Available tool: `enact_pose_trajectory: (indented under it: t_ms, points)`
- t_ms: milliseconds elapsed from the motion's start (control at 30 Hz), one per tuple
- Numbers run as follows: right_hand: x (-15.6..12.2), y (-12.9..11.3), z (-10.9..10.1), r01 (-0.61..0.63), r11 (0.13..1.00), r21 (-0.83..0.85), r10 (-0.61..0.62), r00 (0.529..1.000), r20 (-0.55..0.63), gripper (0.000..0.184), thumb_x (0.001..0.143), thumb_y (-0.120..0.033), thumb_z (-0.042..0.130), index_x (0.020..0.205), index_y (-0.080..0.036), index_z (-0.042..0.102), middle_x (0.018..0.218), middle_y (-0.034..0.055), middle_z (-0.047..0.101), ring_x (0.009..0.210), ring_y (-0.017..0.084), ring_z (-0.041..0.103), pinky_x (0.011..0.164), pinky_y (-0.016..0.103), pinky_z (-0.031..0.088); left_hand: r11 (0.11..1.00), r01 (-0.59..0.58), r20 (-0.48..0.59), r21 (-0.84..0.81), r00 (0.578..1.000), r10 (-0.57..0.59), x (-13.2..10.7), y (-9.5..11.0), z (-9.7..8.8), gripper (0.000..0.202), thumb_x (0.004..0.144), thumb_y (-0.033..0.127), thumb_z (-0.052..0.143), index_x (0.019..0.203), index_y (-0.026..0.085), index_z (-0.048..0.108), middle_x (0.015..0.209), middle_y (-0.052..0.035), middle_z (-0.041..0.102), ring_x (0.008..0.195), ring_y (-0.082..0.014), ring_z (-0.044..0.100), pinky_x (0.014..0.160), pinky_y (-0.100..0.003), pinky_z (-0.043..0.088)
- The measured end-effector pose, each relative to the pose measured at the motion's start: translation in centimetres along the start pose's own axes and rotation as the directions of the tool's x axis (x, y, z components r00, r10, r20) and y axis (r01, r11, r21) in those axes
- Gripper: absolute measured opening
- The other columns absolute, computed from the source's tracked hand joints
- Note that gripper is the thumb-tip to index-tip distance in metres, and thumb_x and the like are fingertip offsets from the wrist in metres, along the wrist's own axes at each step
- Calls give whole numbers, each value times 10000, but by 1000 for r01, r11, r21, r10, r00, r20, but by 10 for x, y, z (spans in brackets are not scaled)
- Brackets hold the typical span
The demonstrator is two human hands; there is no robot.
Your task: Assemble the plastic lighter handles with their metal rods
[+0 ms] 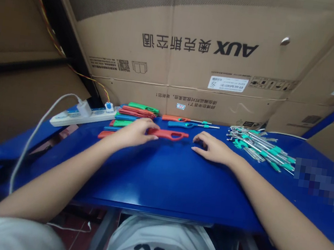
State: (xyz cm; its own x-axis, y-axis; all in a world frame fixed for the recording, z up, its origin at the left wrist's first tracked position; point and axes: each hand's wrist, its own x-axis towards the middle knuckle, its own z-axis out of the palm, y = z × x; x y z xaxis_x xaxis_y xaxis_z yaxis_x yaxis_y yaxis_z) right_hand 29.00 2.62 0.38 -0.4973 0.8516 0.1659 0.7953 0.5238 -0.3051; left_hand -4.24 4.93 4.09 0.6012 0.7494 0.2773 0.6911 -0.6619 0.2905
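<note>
My left hand [137,132] grips the rear end of a red plastic lighter handle [168,134] between thumb and fingers, above the blue table. The handle points right, its trigger loop toward my other hand. My right hand [212,148] is just beyond that end, fingers loosely curled and apart from the thumb, with nothing in it. Behind the red handle lie an orange lighter with a metal rod [172,118] and a blue one [182,124]. A stack of red, green and blue handles [136,112] lies beside my left hand. Several metal rods with green clips [263,147] are piled to the right.
A white power strip [84,116] with a plug and cable sits at the table's left. A tall cardboard panel [175,68] stands behind the blue table [159,182]. A small numbered label [180,106] is stuck on the panel. The far right of the table is blurred out.
</note>
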Motion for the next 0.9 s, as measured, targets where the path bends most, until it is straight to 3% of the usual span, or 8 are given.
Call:
enact_pose_trajectory:
  t_ms: [100,267,367,500,633,733,800,900]
  points:
    - [15,6,2,-69,982,-177,59,996,-61,360,958,-401,513,1259,-208,547,1352,162,544,1090,293,608,755,358,509,980,165,-80,113,984,-156,7,-25,-39,400,836,422,648,1137,170,726,1089,-104,710,1005,-280,656,908,-375,510]
    - [51,16,3,-123,911,-395,106,992,-65,414,954,-215,446,1358,-139,489,1370,223,516,1172,352,561,800,406,514,886,453,-116,98,889,-442,21,-69,-80,434,721,446,743,1069,188,757,1020,-66,742,958,-273,671,857,-327,514]
    - [68,21,5,-163,894,-416,156,987,-51,356,954,-170,425,1289,-125,539,1268,225,577,1145,341,565,850,413,497,845,534,-60,1,844,-533,27,-89,-86,441,673,443,769,1034,188,767,947,-50,764,902,-257,681,813,-312,516]
    - [76,26,3,-158,902,-402,160,987,-30,292,962,-158,406,1191,-127,584,1231,225,593,1132,330,557,880,413,475,827,555,28,-89,831,-555,32,-107,-85,417,592,419,812,937,186,777,913,-38,772,891,-238,686,831,-299,517]
    - [72,29,-3,-123,925,-359,130,992,-5,227,932,-150,464,1113,-125,598,1185,215,621,1141,335,538,930,422,437,788,612,-27,-70,788,-615,35,-114,-85,371,610,340,807,944,183,771,920,-54,757,915,-254,688,873,-323,529]
    - [65,29,-7,-105,953,-283,118,993,29,163,920,-171,507,1057,-142,591,1096,177,657,1042,294,579,893,381,449,819,573,-225,22,801,-554,35,-103,-80,369,688,298,754,1030,158,754,1043,-112,718,1037,-295,658,973,-400,508]
    - [59,29,-10,-110,969,-220,125,991,52,139,929,-182,500,1042,-154,576,1033,147,667,925,245,607,822,338,470,893,441,-366,91,849,-382,32,-82,-70,350,757,294,692,1072,149,740,1155,-136,670,1153,-302,606,1065,-437,451]
    - [46,23,-17,-108,987,-119,120,988,93,125,941,-214,491,1039,-175,558,974,103,667,822,195,613,747,293,483,987,133,-329,91,939,-96,19,-31,-44,341,858,362,598,1115,173,718,1182,-103,652,1150,-261,601,1079,-430,443]
